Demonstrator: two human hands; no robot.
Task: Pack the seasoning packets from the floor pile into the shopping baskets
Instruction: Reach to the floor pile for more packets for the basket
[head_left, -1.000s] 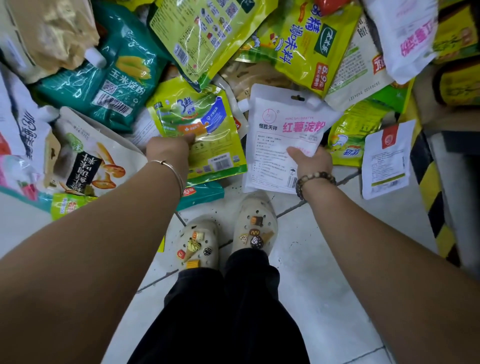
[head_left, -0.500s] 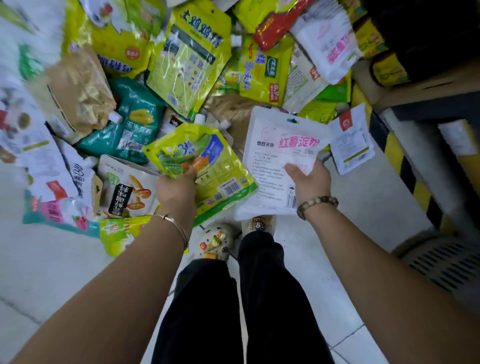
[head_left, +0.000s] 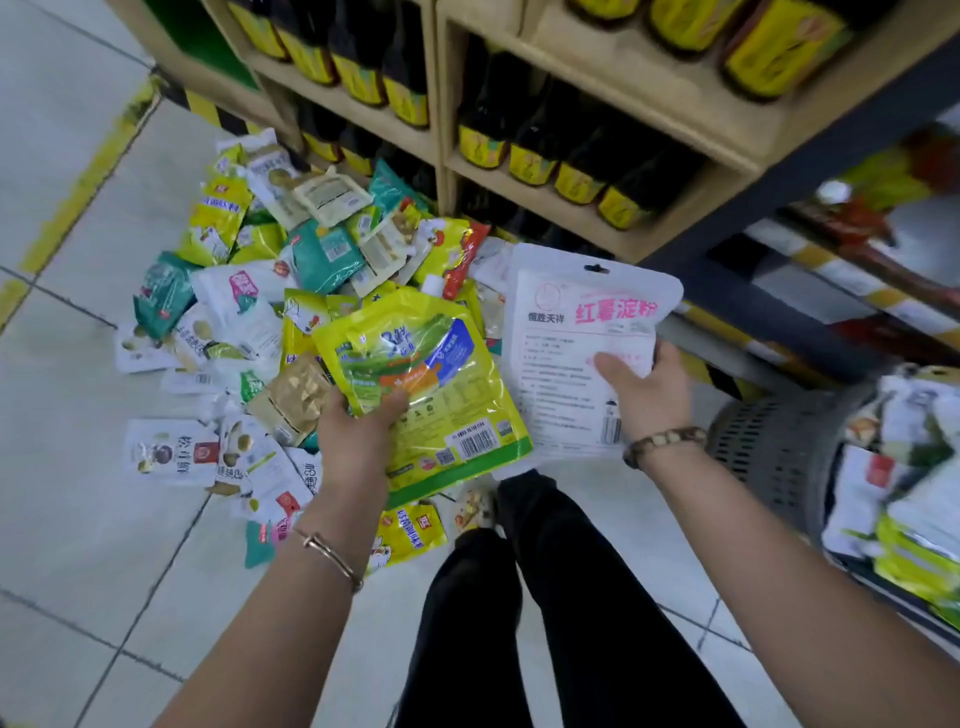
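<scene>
My left hand (head_left: 358, 436) grips a yellow-green seasoning packet (head_left: 431, 384) by its left edge, held up above the floor. My right hand (head_left: 649, 389) pinches a white packet with pink lettering (head_left: 571, 353) at its right side, also lifted. Both packets hang in front of me, side by side and slightly overlapping. The pile of seasoning packets (head_left: 270, 312) spreads over the tiled floor to the left and behind them. A dark grey shopping basket (head_left: 769, 457) stands at the right, with packets in it at the frame's right edge.
Wooden shelves (head_left: 597, 114) with dark bottles rise straight ahead, close to the pile. A yellow-and-black striped base strip (head_left: 727, 332) runs along the shelf foot. My legs in black trousers (head_left: 519, 623) stand on pale floor tiles.
Both hands have lifted their packets off the pile and up. The view has risen and swung right, so the shelves and the basket now show.
</scene>
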